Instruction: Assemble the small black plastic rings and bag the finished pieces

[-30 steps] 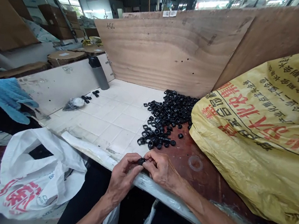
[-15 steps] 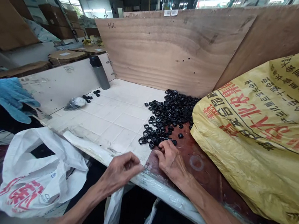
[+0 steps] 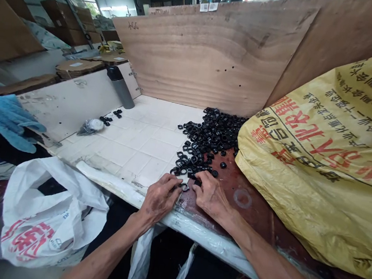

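The left hand [image 3: 160,199] has its fingers [image 3: 173,185] curled closed, tips touching a small black plastic ring [image 3: 184,187], though whether they grip it cannot be told. The right hand [image 3: 211,195] sits just beside it, fingers [image 3: 200,183] loosely open, tips among the lower edge of a heap of black plastic rings [image 3: 212,136] at mid-frame. The heap lies across white tile [image 3: 129,150] and a reddish-brown worktop [image 3: 243,198], against an upright plywood board [image 3: 201,54]. A yellow woven sack [image 3: 325,154] slumps at the right, a white plastic bag [image 3: 50,217] hangs at lower left, and a blue cloth [image 3: 10,121] lies at far left
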Motion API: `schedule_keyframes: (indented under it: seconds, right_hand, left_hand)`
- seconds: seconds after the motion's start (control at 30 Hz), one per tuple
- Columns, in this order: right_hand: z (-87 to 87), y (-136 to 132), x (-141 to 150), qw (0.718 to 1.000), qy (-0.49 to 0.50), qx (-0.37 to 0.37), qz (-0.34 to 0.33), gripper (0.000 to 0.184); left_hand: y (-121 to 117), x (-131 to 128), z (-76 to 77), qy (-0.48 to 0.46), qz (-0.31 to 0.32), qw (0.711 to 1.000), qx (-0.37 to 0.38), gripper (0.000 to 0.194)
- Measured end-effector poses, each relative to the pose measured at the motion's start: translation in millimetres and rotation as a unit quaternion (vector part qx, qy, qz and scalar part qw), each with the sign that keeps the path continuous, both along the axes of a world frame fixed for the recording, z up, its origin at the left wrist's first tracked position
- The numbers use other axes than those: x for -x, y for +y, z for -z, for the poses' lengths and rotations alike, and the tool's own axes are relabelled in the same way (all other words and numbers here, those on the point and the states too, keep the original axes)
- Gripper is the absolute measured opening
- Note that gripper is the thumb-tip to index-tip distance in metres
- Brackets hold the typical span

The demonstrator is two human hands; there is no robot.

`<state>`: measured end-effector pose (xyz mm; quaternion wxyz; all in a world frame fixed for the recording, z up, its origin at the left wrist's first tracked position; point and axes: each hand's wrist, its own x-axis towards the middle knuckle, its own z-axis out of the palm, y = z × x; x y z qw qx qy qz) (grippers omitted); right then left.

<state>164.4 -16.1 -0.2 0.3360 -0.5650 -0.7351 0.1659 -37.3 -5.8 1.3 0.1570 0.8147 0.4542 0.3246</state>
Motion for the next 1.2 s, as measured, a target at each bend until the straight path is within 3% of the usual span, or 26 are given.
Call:
schedule_keyframes:
  seconds: [0.2,0.37,0.5,0.67,0.8,1.0,1.13,1.2]
  right_hand:
    - [-15.0,-7,9,0.972,0.198,0.108,-0.071,0.013]
    - [-19.8,-10,13,0.963,0.212,0.133,-0.102,0.015]
    - [-19.1,-10,14,0.956,0.228,0.152,-0.101,0.012]
    - [-17.7,-9,12,0.969,0.194,0.108,-0.103,0.012]
    - [-21.6,-10,13,0.976,0.169,0.079,-0.109,0.013]
    - [-18.8,-11,17,0.984,0.134,0.07,-0.095,0.01]
    - [-8.6,-13,19,0.992,0.073,0.04,-0.096,0.028]
    - [-8.9,-14,19,0.993,0.069,0.031,-0.088,0.028]
  left_hand:
    - [-13,7,6.7,-0.071,0.016,0.992,0.107,0.039]
    - [-17,2,2.9,-0.225,0.027,0.941,0.253,0.035]
    - [-21,2,-2.7,-0.286,0.036,0.908,0.302,0.031]
    - [-23,3,-3.7,-0.3,-0.001,0.908,0.292,0.031]
    - [-24,2,-2.1,-0.337,0.014,0.894,0.293,0.028]
    - [-23,4,4.8,-0.3,0.036,0.934,0.193,0.019]
    - [-22,5,2.5,-0.272,0.052,0.948,0.156,0.018]
    - [-22,4,-2.0,-0.258,0.063,0.952,0.156,0.015]
